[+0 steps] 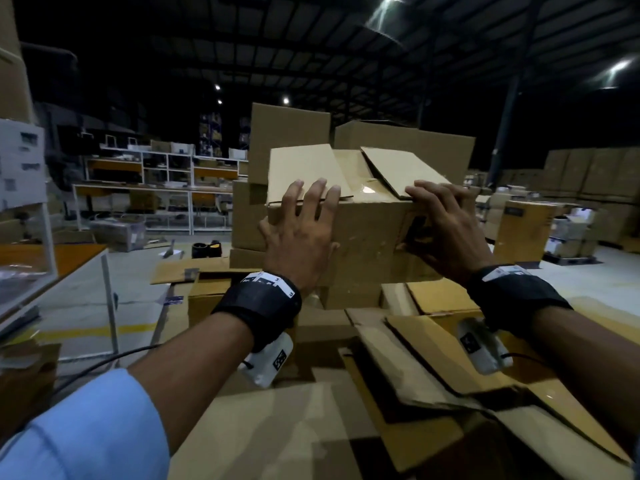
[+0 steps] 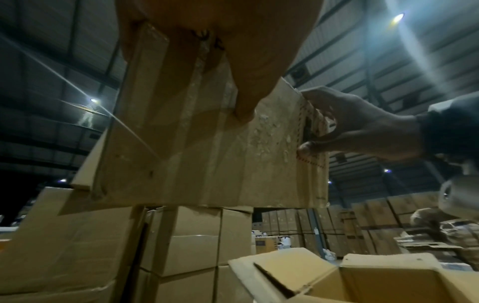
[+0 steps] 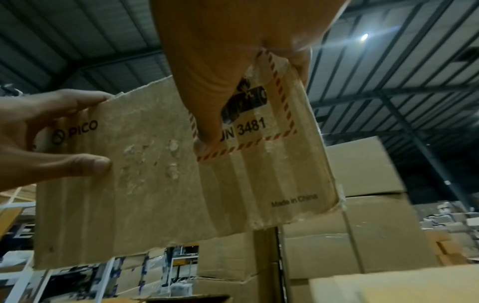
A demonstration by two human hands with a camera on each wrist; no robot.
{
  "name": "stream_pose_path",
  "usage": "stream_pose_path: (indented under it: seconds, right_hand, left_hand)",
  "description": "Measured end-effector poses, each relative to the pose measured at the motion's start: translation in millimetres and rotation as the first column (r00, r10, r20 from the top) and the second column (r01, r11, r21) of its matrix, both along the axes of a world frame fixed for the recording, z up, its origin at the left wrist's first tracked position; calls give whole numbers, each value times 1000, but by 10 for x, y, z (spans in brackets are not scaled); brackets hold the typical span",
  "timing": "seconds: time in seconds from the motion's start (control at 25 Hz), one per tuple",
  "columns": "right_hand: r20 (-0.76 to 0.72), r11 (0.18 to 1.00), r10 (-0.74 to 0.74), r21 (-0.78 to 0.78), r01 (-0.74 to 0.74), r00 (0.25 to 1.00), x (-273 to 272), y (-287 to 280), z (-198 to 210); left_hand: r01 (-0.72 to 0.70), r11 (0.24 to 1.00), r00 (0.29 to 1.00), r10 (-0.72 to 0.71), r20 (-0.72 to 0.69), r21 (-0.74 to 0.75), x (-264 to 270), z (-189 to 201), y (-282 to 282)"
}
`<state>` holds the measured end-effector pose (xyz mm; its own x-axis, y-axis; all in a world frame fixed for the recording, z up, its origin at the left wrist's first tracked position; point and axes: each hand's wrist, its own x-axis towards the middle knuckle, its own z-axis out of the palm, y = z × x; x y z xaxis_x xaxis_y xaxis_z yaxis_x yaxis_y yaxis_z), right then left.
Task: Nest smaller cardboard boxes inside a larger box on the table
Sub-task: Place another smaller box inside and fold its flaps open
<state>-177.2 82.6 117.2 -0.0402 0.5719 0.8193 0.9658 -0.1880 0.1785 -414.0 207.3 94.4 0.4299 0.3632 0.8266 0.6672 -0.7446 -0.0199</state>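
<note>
A small brown cardboard box (image 1: 367, 237), printed PICO and UN 3481 (image 3: 249, 127), hangs in the air above the pile with its top flaps (image 1: 304, 171) standing open. My left hand (image 1: 291, 209) grips its left end, fingers hooked over the top edge and thumb on the side. My right hand (image 1: 440, 216) grips the upper right corner, thumb on the near face over the striped label. Below it, to the right, lies a larger open box (image 1: 446, 344) with loose flaps, also seen in the left wrist view as an open box (image 2: 362, 276). The held box's inside is hidden.
Taller stacked cardboard boxes (image 1: 401, 140) stand right behind the held one. Flat cardboard sheets (image 1: 277, 431) cover the near surface. White shelving racks (image 1: 166, 188) and an orange-topped table (image 1: 52, 258) are at the left; stacked cartons on the floor (image 1: 588, 174) at the right.
</note>
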Motion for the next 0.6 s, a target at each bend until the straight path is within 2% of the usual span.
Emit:
stream_pose_path:
  seconds: [0.16, 0.4, 0.6]
  right_hand:
    - [11, 1000, -7, -17, 7, 1000, 497, -832, -98]
    - [-13, 1000, -16, -27, 16, 1000, 1361, -2042, -281]
    - [-7, 996, -50, -72, 49, 999, 1959, -2599, -411]
  left_hand:
    - [50, 998, 998, -51, -38, -28, 458, -57, -799]
    - [114, 991, 993, -116, -21, -72, 1316, -232, -2034]
    - [179, 972, 980, -190, -59, -152, 1844, -346, -2575]
